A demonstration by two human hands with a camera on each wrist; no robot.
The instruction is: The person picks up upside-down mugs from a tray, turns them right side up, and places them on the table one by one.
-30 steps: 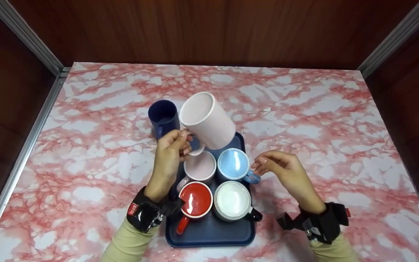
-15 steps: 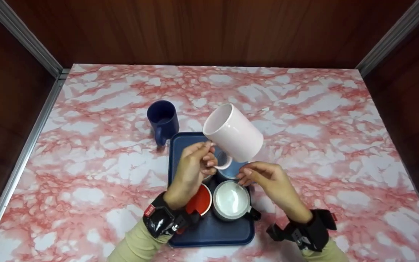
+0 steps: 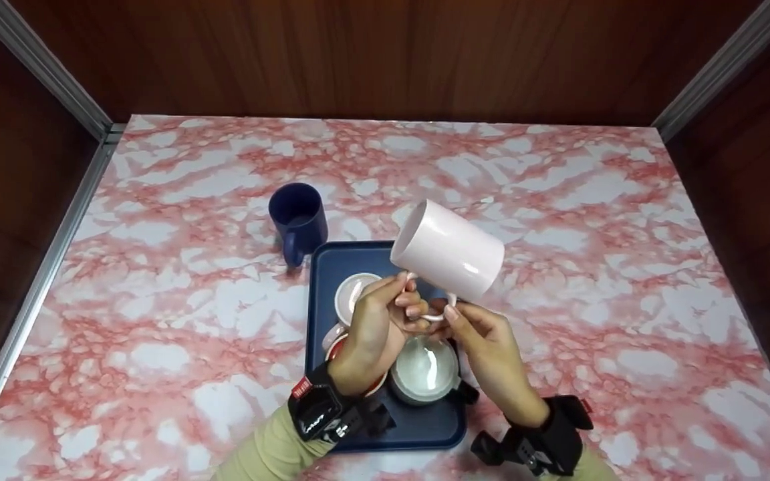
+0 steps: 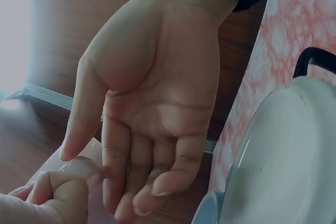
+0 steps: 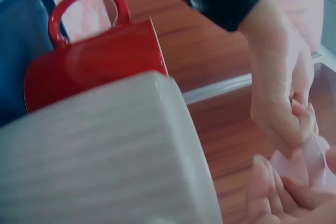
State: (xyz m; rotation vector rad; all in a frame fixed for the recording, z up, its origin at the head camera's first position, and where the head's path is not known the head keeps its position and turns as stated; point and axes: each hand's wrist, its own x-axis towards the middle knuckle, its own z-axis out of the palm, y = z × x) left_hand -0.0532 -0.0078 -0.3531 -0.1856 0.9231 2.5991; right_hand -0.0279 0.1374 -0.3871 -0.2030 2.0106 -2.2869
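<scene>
Left grip pinching tilted pink mug by handle, right grip alongside, hold unclear, red mug partly hidden.

A navy mug stands upright on the red-and-white marbled tabletop, beyond the grip and to its left. Dark wood panelling rises farther beyond the grip, with metal strips lining the corners on either side.

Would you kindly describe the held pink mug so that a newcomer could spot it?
Find the dark blue tray. Hiding its far right corner is the pale pink mug, gripped by the left hand. Unlike the other pink mug, it is raised and tilted.
</scene>
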